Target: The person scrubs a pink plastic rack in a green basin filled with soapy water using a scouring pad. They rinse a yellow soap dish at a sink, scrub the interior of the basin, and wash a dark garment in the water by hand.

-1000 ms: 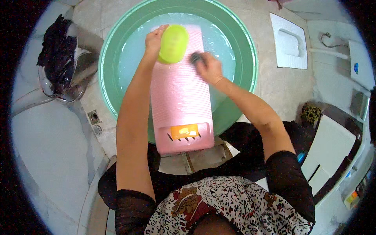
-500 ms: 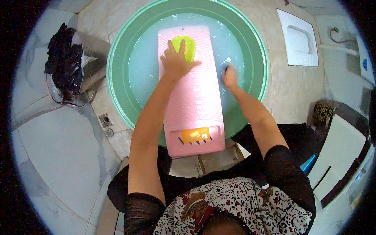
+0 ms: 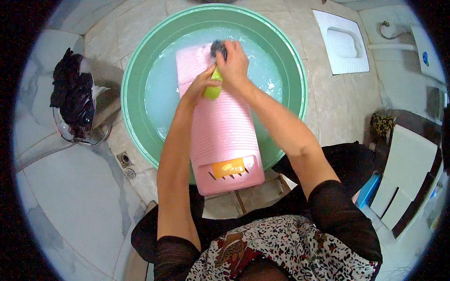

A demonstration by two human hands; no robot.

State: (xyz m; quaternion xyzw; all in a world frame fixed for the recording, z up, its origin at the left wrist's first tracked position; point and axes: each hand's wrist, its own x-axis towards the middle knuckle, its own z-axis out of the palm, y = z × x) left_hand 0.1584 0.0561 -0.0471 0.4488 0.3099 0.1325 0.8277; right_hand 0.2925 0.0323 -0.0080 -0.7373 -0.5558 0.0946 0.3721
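Observation:
A pink ribbed washboard (image 3: 224, 129) leans in a large green basin (image 3: 300, 93) of cloudy water, its lower end over the near rim. Above its upper part, my left hand (image 3: 200, 85) grips a lime-green oval thing (image 3: 213, 91), likely a scrubbing brush, tipped on edge. Close against it, my right hand (image 3: 235, 64) is closed on a small wadded dark grey cloth (image 3: 217, 48). The hands meet around the green brush, and its underside is hidden. A yellow-orange soap bar (image 3: 228, 167) lies in the washboard's near tray.
Left of the basin, a metal bucket (image 3: 104, 96) holds dark clothes (image 3: 72, 93). A floor drain (image 3: 124, 159) lies near the basin's left side. A white squat toilet (image 3: 342, 42) is set in the tiled floor at far right. White panels (image 3: 405, 173) stand at the right.
My right hand has come out of the water at the right with the dark cloth, up to my left hand. My left hand has lifted and tilted the green brush off the washboard.

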